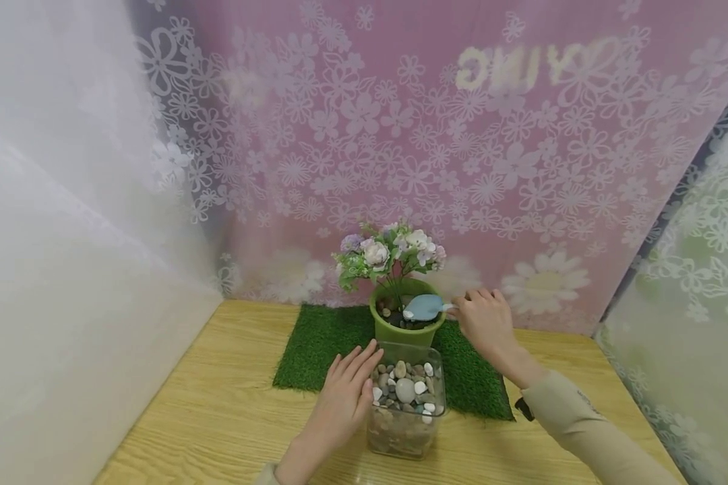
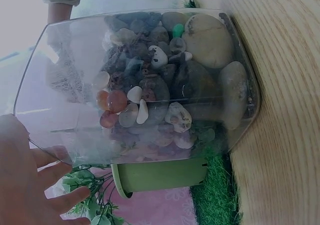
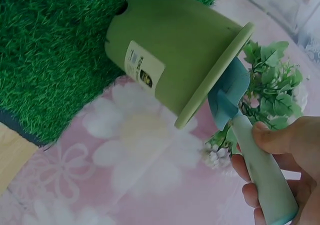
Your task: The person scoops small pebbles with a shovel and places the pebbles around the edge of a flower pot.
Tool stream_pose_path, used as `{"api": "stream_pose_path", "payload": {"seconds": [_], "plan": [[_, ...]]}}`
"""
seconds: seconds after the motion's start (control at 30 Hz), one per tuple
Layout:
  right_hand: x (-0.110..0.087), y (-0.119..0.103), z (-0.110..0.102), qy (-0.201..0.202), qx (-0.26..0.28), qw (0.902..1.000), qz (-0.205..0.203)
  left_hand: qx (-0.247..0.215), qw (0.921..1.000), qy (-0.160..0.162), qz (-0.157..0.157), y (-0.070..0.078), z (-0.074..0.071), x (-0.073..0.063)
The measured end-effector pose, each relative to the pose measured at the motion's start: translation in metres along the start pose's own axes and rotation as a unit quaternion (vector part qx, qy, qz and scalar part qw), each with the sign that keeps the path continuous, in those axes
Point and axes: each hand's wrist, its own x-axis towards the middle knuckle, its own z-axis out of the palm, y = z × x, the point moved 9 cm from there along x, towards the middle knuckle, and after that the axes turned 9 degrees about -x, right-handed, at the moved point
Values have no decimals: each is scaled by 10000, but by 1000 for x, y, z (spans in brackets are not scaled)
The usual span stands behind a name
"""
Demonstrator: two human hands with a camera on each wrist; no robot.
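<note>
My right hand grips the pale green handle of a small blue trowel, its blade tilted inside the rim of a green flowerpot. Pebbles and a bunch of purple and white flowers fill the pot. In the right wrist view, the fingers and thumb wrap round the trowel's handle. My left hand rests with extended fingers at the left rim of a clear plastic container. Inside that container lie brown, grey and white stones.
A green artificial grass mat lies under the pot on the wooden table. Close behind the pot hangs a pink flowered curtain. Pale sheeting stands on the left and flowered sheeting on the right.
</note>
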Motion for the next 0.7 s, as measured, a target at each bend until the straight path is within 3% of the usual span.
{"api": "stream_pose_path", "payload": {"seconds": [0.3,0.5,0.7], "plan": [[12,-3,0,562,-547,9966,-262,84,9999,69,78,3,-4,0],[27,-12,17,424,-986,9927,-554,72,9999,74,46,3,-4,0],[28,-17,25,490,-1039,9903,-778,-29,10000,50,65,2,-2,0]]}}
